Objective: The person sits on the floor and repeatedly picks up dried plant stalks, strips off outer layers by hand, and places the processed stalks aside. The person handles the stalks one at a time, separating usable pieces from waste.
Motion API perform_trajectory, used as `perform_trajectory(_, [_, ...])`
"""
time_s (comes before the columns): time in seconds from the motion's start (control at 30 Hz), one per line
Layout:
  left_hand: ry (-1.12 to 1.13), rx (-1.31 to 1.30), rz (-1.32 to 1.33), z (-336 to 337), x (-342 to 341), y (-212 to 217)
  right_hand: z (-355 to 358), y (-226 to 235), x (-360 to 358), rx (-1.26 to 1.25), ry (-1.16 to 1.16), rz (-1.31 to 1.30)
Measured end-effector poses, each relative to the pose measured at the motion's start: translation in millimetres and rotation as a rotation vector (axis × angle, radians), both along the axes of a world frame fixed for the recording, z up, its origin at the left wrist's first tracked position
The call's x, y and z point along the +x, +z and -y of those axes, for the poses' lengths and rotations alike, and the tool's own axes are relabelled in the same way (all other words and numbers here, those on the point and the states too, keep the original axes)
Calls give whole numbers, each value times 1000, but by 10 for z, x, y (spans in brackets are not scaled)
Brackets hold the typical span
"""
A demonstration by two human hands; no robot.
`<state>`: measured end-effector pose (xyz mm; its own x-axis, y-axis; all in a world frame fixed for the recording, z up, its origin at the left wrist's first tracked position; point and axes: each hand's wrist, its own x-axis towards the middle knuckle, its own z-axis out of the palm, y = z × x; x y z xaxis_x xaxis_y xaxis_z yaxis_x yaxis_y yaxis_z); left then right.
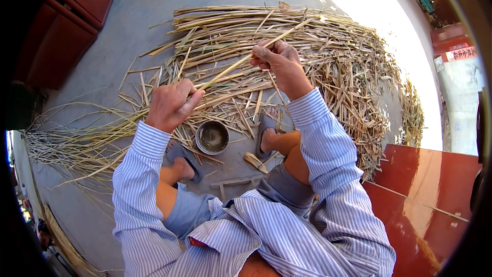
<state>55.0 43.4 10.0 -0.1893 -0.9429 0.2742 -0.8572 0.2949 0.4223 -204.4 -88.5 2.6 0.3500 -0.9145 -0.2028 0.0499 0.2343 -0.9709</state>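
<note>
A long straw-coloured plant stalk [233,67] slants up to the right between my hands. My left hand [171,105] is closed round its lower end, thumb along the stalk. Farther up and to the right, my right hand [281,65] pinches the same stalk between thumb and fingers, and its thin far end sticks out past them. Behind both hands lies a broad heap of dry stalks [220,31]. Below my left hand, on the floor between my feet, stands a round dark bowl [212,137] with murky liquid in it.
Loose husks and leaves [353,107] pile up at the right. Thin stripped stems [72,141] fan out at the left. A short husk piece [255,162] lies by my right slipper [267,128]. Red cabinets [61,41] stand far left; red panels [410,174] lie at the right.
</note>
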Motion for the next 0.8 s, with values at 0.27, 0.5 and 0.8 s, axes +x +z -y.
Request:
perform_trajectory(0.27, [16, 223, -181, -147, 373, -26, 321, 125, -188, 37, -247, 36])
perform_trajectory(0.5, [66, -128, 105, -115, 767, 336, 1143, -1134, -1711, 405, -393, 110])
perform_trajectory(0.8, [11, -447, 465, -37, 455, 896, 991, -1515, -1686, 755, -278, 83])
